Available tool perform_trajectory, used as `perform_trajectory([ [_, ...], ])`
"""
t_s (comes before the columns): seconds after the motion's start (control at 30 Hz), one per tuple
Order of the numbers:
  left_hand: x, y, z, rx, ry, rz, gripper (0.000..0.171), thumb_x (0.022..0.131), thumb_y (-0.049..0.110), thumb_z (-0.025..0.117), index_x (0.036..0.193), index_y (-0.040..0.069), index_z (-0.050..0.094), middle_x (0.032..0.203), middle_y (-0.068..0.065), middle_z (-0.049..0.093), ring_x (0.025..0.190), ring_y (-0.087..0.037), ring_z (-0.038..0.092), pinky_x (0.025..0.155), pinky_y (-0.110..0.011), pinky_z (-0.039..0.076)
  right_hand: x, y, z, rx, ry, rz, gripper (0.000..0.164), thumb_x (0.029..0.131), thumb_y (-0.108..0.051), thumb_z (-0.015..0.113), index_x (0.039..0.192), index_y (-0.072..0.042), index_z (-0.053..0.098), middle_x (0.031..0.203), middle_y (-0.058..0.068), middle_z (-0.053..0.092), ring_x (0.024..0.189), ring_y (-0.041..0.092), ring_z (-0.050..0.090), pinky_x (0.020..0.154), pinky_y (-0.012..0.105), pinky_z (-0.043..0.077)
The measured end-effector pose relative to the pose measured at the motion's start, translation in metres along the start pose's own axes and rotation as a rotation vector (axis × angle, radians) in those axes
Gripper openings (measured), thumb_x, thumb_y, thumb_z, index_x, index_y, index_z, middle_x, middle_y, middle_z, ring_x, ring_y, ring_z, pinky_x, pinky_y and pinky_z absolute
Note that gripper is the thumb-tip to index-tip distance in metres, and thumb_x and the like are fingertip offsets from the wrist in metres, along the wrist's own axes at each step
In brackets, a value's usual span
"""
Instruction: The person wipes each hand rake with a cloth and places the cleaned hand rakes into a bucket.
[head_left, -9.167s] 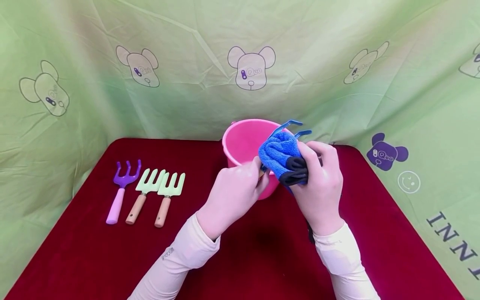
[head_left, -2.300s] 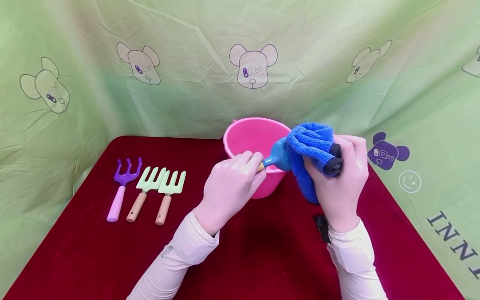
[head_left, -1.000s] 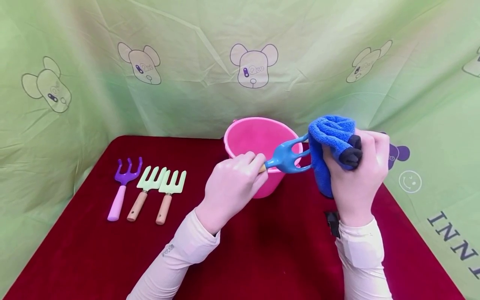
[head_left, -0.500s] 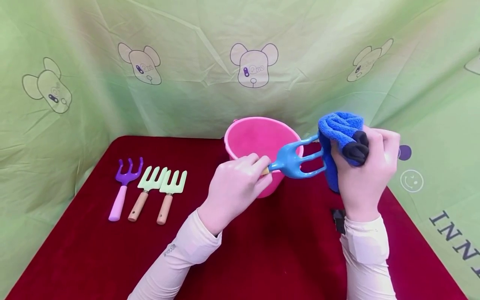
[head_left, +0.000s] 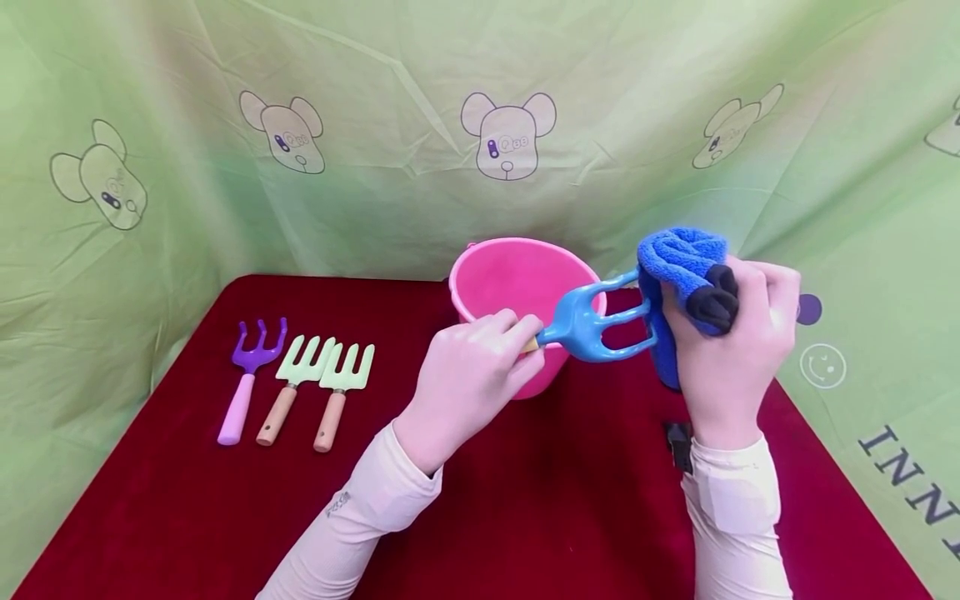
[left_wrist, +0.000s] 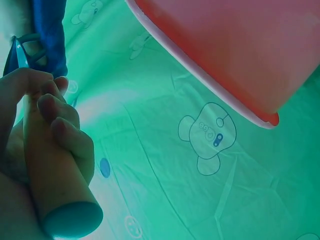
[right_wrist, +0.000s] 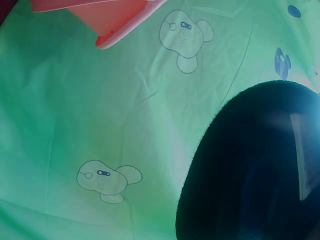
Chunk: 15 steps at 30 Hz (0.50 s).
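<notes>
Blue metal prongs of a garden fork (head_left: 581,325) reach to a bunched blue cloth (head_left: 681,257) in the head view, both held above the red worktop (head_left: 540,517). The person's left hand (head_left: 476,379) grips the fork, with its fingers (head_left: 517,332) closed round the handle. The right hand (head_left: 731,350) clutches the cloth, bunched between thumb and fingers, over the right side of the worktop. Behind the fork, a pink bucket (head_left: 546,375) stands upright near the far edge. Toward the left edge lie a purple fork (head_left: 245,382), a pale green fork (head_left: 291,379) and a second green fork (head_left: 342,383), prongs toward the far edge. Around it all hangs a printed green sheet (head_left: 375,217).

From the left wrist, curled fingers wrap the wooden handle (left_wrist: 55,165), its blunt end toward the camera; the bucket's rim slants across the upper right.

From the right wrist, a dark rounded shape (right_wrist: 250,170) fills the lower right; the fingers cannot be made out there.
</notes>
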<state>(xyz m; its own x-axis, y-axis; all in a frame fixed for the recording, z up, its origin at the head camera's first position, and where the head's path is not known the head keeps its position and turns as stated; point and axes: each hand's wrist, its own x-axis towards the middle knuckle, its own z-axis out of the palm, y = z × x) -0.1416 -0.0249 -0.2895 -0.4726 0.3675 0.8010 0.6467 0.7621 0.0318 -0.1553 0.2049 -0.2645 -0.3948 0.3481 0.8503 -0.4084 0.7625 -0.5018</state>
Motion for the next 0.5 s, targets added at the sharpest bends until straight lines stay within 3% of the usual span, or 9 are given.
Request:
perform_trajectory([
  [0.17, 0.000, 0.000, 0.001, 0.018, -0.004, -0.028, 0.009, 0.087, 0.023, 0.063, 0.085, 0.017, 0.070, 0.059, 0.003, 0.051, 0.045, -0.008, 0.032, 0.038, -0.020, 0.024, 0.001, 0.002, 0.000, -0.010, 0.003, 0.029, 0.039, 0.074, -0.022, 0.079, 0.098, 0.006, 0.067, 0.094, -0.031, 0.036, 0.097, 0.009, 0.053, 0.084, 0.040, 0.043],
  [0.33, -0.001, -0.001, 0.001, 0.027, -0.037, -0.080, 0.019, 0.089, 0.033, 0.065, 0.100, 0.020, 0.073, 0.071, -0.001, 0.056, 0.048, -0.007, 0.044, 0.034, -0.021, 0.033, 0.002, 0.005, 0.000, -0.020, 0.024, 0.054, 0.038, 0.073, -0.025, 0.079, 0.097, 0.003, 0.069, 0.092, -0.032, 0.037, 0.097, 0.001, 0.052, 0.085, 0.032, 0.042],
  [0.5, -0.001, -0.002, 0.003, 0.007, -0.082, -0.141, 0.022, 0.089, 0.031, 0.066, 0.099, 0.011, 0.068, 0.075, -0.004, 0.053, 0.048, -0.009, 0.043, 0.032, -0.020, 0.037, 0.004, -0.006, -0.003, 0.006, 0.055, 0.066, 0.040, 0.073, -0.026, 0.078, 0.096, 0.005, 0.069, 0.092, -0.031, 0.039, 0.097, -0.010, 0.045, 0.086, 0.028, 0.038],
])
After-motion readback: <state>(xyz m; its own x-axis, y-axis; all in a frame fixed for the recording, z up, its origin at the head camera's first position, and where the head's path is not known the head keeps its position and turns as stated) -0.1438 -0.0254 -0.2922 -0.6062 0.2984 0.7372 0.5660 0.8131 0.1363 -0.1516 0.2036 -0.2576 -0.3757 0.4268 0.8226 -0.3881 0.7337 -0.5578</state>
